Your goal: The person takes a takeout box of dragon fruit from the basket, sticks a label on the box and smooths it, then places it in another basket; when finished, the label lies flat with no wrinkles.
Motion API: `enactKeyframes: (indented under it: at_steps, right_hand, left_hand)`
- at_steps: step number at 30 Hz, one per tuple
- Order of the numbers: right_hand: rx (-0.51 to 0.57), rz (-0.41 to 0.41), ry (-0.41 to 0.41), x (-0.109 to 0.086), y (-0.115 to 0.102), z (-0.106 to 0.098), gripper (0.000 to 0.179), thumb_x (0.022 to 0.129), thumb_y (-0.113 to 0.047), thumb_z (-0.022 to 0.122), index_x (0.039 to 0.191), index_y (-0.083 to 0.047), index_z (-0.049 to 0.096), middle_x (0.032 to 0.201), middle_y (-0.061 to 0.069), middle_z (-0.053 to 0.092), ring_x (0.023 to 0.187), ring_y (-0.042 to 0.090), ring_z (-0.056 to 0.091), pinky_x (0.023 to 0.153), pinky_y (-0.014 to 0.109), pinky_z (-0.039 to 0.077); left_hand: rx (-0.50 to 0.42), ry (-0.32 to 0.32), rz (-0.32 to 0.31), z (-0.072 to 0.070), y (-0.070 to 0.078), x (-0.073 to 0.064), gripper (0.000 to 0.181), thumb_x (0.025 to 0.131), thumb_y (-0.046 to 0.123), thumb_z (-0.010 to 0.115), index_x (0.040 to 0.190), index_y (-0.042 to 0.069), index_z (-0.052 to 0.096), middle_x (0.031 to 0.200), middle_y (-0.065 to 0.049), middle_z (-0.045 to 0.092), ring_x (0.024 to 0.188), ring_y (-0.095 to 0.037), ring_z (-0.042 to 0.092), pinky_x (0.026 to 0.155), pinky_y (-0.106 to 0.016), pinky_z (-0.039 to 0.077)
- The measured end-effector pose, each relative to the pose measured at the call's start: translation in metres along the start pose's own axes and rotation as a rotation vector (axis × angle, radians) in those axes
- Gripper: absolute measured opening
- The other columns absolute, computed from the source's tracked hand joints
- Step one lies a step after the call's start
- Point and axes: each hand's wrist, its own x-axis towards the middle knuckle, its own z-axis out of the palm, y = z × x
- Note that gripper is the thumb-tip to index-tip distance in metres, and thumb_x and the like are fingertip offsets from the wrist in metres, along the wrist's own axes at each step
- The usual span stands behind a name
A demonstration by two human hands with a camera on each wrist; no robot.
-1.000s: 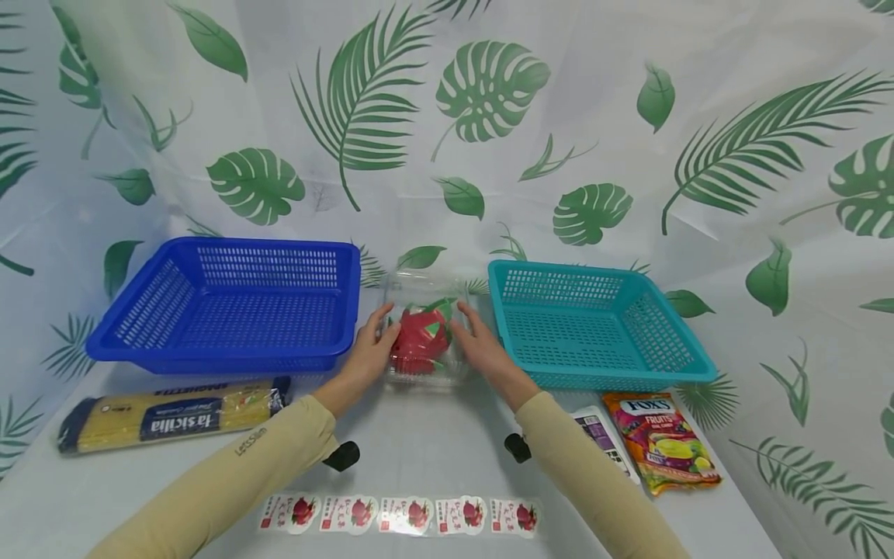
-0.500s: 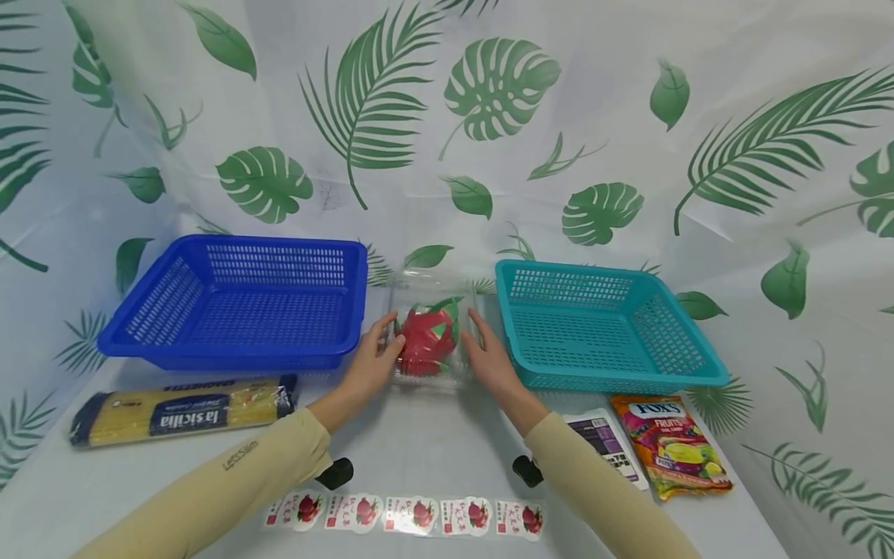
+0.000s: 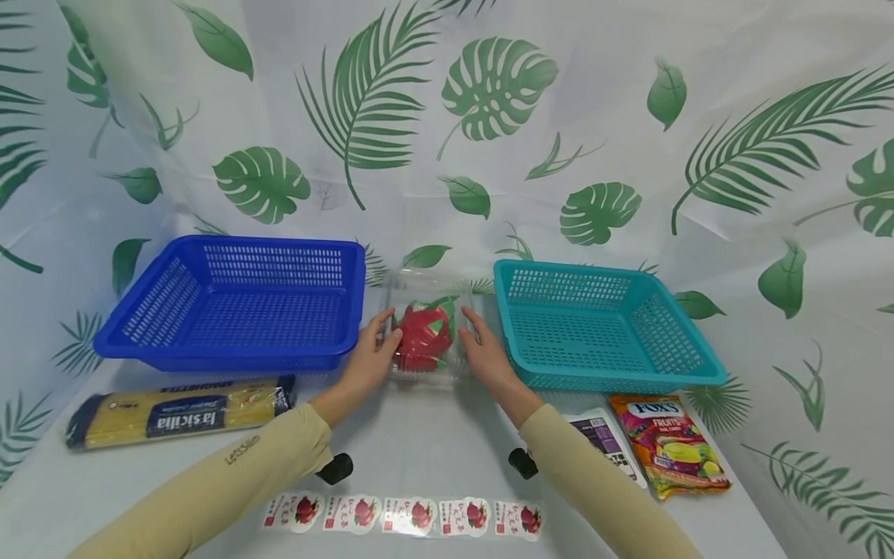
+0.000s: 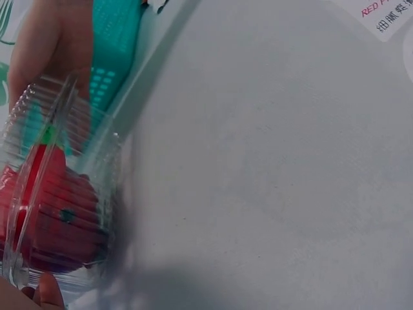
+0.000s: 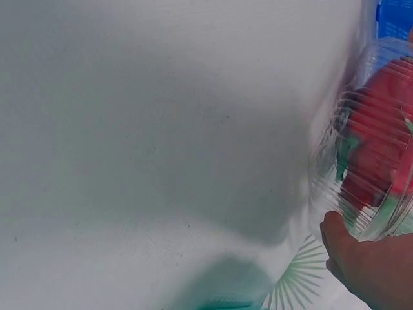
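Note:
A clear plastic clamshell box [image 3: 426, 373] sits between the two baskets, with a red dragon fruit [image 3: 422, 334] with green scales inside. My left hand [image 3: 370, 357] grips the left side of the box, thumb toward its front. On the opposite side my right hand [image 3: 487, 359] grips it. In the left wrist view the box [image 4: 97, 161] looks shut along its rim, and only a few fingertips show at the bottom. The right wrist view has the right thumb [image 5: 339, 236] against the ribbed wall of the box; the other fingers are mostly hidden.
A blue basket [image 3: 230, 361] stands left, a teal basket [image 3: 608, 380] right. Spaghetti [image 3: 181, 411] lies front left. A candy bag [image 3: 670, 446] and a white-and-purple packet [image 3: 611, 446] lie front right. A strip of dragon fruit stickers [image 3: 412, 516] lies along the front.
The hands stay at the sides of the box, with only slight shifts in the fingers. The whole view has shifted a little with the head; the baskets and packets stay put.

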Motion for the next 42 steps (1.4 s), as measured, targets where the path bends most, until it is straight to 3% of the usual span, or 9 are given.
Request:
enactKeyframes:
  at_steps: [13,25,32,42]
  right_hand:
    - [-0.021,-0.033,0.008,-0.0059,0.0021,-0.001,0.052,0.105,-0.035,0.04,0.155,-0.026,0.028,0.159,0.004,0.026,0.147,0.026,0.019,0.114,0.051,0.024]
    - [-0.029,-0.044,0.039,-0.002,0.0015,0.0032,0.05,0.105,-0.031,0.041,0.154,-0.024,0.031,0.158,0.005,0.029,0.145,0.027,0.024,0.113,0.052,0.027]
    - [-0.029,-0.054,0.028,-0.0074,0.0026,0.0012,0.05,0.106,-0.034,0.04,0.154,-0.025,0.03,0.158,0.004,0.028,0.146,0.025,0.023,0.113,0.05,0.027]
    - [-0.019,-0.075,0.023,-0.0067,0.0028,0.0013,0.049,0.106,-0.031,0.04,0.153,-0.022,0.032,0.158,0.005,0.029,0.145,0.025,0.024,0.112,0.051,0.027]
  left_hand:
    - [0.025,-0.01,0.024,-0.0025,-0.0028,-0.0076,0.052,0.104,0.033,0.047,0.153,0.022,0.032,0.148,-0.02,0.036,0.129,-0.037,0.045,0.102,-0.053,0.041]
    - [0.09,0.021,0.033,-0.0023,-0.0033,-0.002,0.049,0.106,0.031,0.041,0.153,0.021,0.032,0.15,-0.02,0.035,0.13,-0.037,0.045,0.106,-0.053,0.036]
    - [0.097,0.045,0.039,-0.0036,-0.0064,-0.0095,0.05,0.103,0.034,0.047,0.151,0.024,0.036,0.145,-0.018,0.041,0.121,-0.035,0.048,0.097,-0.054,0.041]
    - [0.09,0.073,0.021,-0.0024,-0.0059,-0.0081,0.047,0.103,0.034,0.047,0.149,0.024,0.041,0.141,-0.017,0.046,0.116,-0.032,0.05,0.091,-0.049,0.044]
